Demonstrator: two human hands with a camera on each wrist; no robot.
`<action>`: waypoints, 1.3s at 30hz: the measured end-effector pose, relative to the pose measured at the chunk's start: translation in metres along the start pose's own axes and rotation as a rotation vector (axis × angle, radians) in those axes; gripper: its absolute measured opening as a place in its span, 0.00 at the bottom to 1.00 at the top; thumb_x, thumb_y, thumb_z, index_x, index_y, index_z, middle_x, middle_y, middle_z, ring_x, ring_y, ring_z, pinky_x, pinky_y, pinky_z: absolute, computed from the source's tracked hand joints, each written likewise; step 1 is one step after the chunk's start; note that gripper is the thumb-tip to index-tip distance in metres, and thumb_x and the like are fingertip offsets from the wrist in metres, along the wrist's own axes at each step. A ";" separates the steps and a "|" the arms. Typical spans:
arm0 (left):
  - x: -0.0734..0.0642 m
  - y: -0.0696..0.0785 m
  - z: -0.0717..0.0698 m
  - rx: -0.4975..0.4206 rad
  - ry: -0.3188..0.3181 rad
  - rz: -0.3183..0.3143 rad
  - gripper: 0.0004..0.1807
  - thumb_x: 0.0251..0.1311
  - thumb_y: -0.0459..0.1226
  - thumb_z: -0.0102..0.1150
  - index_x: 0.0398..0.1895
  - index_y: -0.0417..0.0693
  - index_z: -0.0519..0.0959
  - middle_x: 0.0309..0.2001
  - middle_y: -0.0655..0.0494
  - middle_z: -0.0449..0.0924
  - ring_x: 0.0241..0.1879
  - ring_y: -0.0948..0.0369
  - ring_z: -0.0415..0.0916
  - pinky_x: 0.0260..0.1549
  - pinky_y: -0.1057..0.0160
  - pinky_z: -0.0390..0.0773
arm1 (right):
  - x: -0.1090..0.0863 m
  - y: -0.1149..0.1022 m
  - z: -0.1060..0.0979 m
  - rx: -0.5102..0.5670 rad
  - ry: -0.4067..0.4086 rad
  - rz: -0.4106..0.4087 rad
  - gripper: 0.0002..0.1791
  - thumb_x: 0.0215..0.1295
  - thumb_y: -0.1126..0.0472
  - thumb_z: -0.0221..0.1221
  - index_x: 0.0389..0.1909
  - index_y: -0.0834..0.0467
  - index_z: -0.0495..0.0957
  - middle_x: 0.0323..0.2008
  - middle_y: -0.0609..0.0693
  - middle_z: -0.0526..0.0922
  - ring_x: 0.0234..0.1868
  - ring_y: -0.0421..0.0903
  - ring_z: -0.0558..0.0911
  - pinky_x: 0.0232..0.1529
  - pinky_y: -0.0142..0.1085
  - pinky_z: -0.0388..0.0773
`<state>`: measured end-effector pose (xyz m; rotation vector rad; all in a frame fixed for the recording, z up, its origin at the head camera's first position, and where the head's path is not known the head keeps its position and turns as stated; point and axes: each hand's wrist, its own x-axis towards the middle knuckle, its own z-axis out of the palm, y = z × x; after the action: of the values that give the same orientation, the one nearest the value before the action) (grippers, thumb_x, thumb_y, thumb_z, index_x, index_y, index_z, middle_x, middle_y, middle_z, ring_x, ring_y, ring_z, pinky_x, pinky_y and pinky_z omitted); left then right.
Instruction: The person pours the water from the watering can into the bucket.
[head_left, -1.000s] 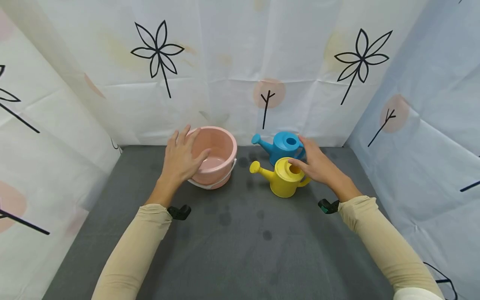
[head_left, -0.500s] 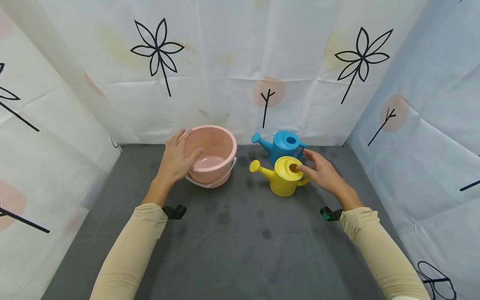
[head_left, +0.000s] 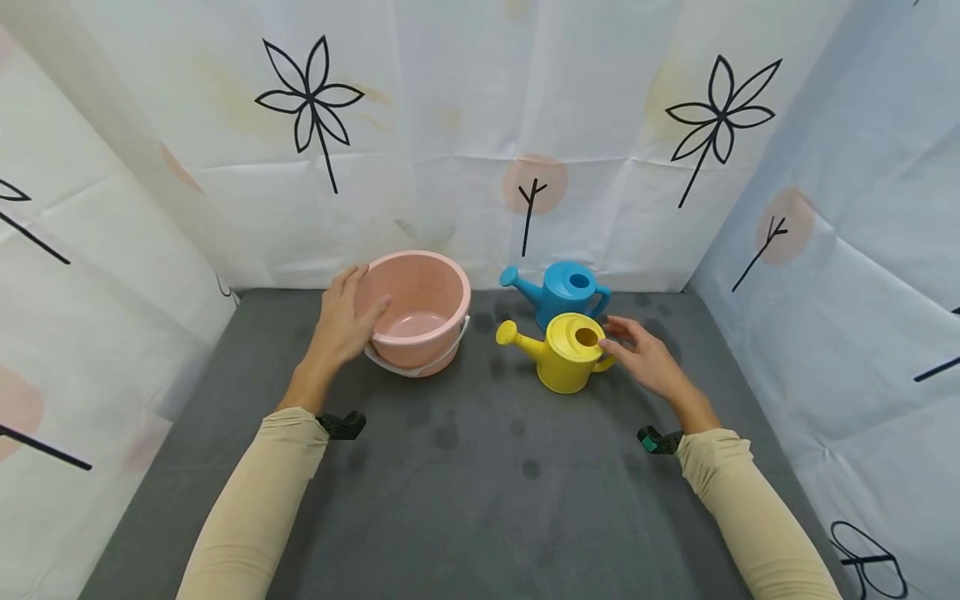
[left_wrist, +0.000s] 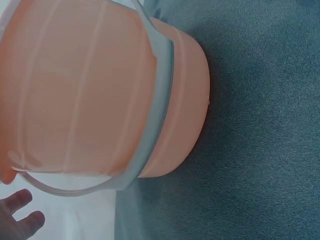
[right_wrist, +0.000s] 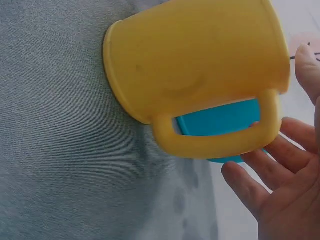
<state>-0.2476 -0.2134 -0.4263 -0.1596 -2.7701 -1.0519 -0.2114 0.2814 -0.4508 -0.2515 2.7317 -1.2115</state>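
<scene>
A pink bucket (head_left: 423, 353) with a white handle (left_wrist: 162, 95) stands upright at the back of the dark table. My left hand (head_left: 339, 323) is at its left rim, fingers spread loosely and the thumb over the near rim. In the left wrist view, two fingertips (left_wrist: 31, 222) show beside the bucket. To the right stands a yellow watering can (head_left: 564, 367), spout to the left. My right hand (head_left: 643, 357) is at its handle (right_wrist: 220, 144), with loosely extended fingers behind the handle and the thumb near the top rim. A blue watering can (head_left: 553, 305) stands just behind, partly hidden by the yellow one.
A white cloth (head_left: 450, 208) with printed flowers and trees hangs behind the table, and similar cloth rises on both sides. Grey fabric (head_left: 465, 500) with several dark spots covers the tabletop.
My right hand has drawn back and down from above the two watering cans to the yellow one's handle. My left hand has shifted slightly left along the bucket's rim.
</scene>
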 end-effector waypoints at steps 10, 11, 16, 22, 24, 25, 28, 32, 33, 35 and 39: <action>0.001 -0.008 0.001 -0.029 -0.004 0.034 0.43 0.72 0.57 0.51 0.83 0.53 0.51 0.82 0.46 0.46 0.80 0.38 0.46 0.72 0.30 0.52 | -0.004 0.018 0.007 0.100 0.014 0.012 0.34 0.79 0.42 0.49 0.75 0.61 0.64 0.71 0.64 0.71 0.71 0.64 0.71 0.69 0.61 0.69; 0.001 -0.009 0.002 -0.031 -0.005 0.041 0.43 0.72 0.57 0.51 0.83 0.52 0.51 0.83 0.45 0.46 0.80 0.39 0.45 0.72 0.30 0.52 | -0.004 0.020 0.008 0.099 0.016 0.015 0.34 0.79 0.42 0.49 0.74 0.61 0.66 0.70 0.64 0.73 0.70 0.63 0.73 0.68 0.60 0.70; 0.001 -0.014 0.002 -0.055 -0.005 0.047 0.44 0.71 0.57 0.53 0.83 0.48 0.52 0.83 0.45 0.45 0.81 0.39 0.45 0.73 0.31 0.52 | -0.003 0.029 0.012 0.098 0.021 0.008 0.31 0.79 0.44 0.50 0.71 0.61 0.70 0.64 0.63 0.78 0.64 0.60 0.78 0.60 0.40 0.78; 0.001 -0.018 0.003 -0.081 -0.003 0.017 0.44 0.71 0.56 0.54 0.83 0.50 0.52 0.83 0.47 0.46 0.81 0.42 0.46 0.75 0.34 0.51 | -0.001 0.035 0.015 0.113 0.042 0.009 0.29 0.79 0.44 0.51 0.67 0.60 0.74 0.61 0.61 0.80 0.59 0.57 0.79 0.52 0.25 0.75; 0.002 -0.020 0.004 -0.107 0.000 0.018 0.43 0.71 0.54 0.55 0.83 0.49 0.53 0.83 0.47 0.46 0.82 0.43 0.46 0.75 0.35 0.51 | 0.000 0.037 0.015 0.116 0.052 0.011 0.28 0.79 0.44 0.51 0.65 0.60 0.75 0.59 0.61 0.81 0.57 0.56 0.79 0.53 0.29 0.76; 0.002 -0.020 0.004 -0.121 0.002 0.016 0.43 0.71 0.53 0.56 0.82 0.49 0.53 0.83 0.47 0.46 0.82 0.43 0.45 0.76 0.36 0.51 | 0.000 0.037 0.016 0.119 0.056 0.010 0.27 0.79 0.44 0.51 0.65 0.60 0.75 0.58 0.61 0.81 0.57 0.55 0.79 0.53 0.31 0.76; 0.002 -0.021 0.003 -0.157 0.000 0.009 0.42 0.71 0.49 0.57 0.82 0.49 0.53 0.83 0.46 0.46 0.82 0.43 0.44 0.76 0.36 0.50 | 0.000 0.037 0.018 0.128 0.067 0.009 0.27 0.79 0.44 0.50 0.63 0.60 0.76 0.57 0.61 0.82 0.55 0.51 0.79 0.53 0.33 0.77; 0.001 -0.022 0.002 -0.167 -0.014 -0.005 0.41 0.71 0.47 0.56 0.83 0.49 0.52 0.84 0.46 0.45 0.82 0.43 0.44 0.77 0.36 0.49 | -0.001 0.035 0.020 0.145 0.084 0.004 0.26 0.79 0.45 0.51 0.62 0.61 0.76 0.56 0.61 0.82 0.52 0.45 0.80 0.54 0.35 0.78; 0.000 -0.021 0.002 -0.165 -0.018 -0.008 0.41 0.72 0.47 0.56 0.83 0.50 0.52 0.84 0.46 0.44 0.82 0.43 0.44 0.77 0.36 0.49 | -0.002 0.035 0.021 0.151 0.092 0.006 0.26 0.79 0.45 0.51 0.62 0.61 0.76 0.56 0.61 0.82 0.52 0.44 0.80 0.54 0.35 0.78; 0.000 -0.021 0.003 -0.163 -0.022 -0.012 0.41 0.72 0.47 0.56 0.83 0.50 0.52 0.84 0.47 0.44 0.82 0.44 0.43 0.77 0.37 0.48 | -0.002 0.034 0.022 0.168 0.104 0.000 0.26 0.79 0.46 0.52 0.62 0.62 0.76 0.55 0.61 0.82 0.51 0.43 0.80 0.54 0.35 0.79; 0.000 -0.019 0.002 -0.166 -0.022 -0.016 0.40 0.72 0.47 0.55 0.83 0.51 0.52 0.84 0.47 0.44 0.83 0.44 0.43 0.77 0.38 0.48 | -0.001 0.033 0.024 0.244 0.120 -0.014 0.24 0.78 0.48 0.53 0.60 0.63 0.77 0.53 0.60 0.82 0.51 0.43 0.81 0.54 0.32 0.80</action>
<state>-0.2512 -0.2262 -0.4405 -0.1714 -2.7054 -1.2918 -0.2091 0.2857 -0.4914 -0.1748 2.6455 -1.5952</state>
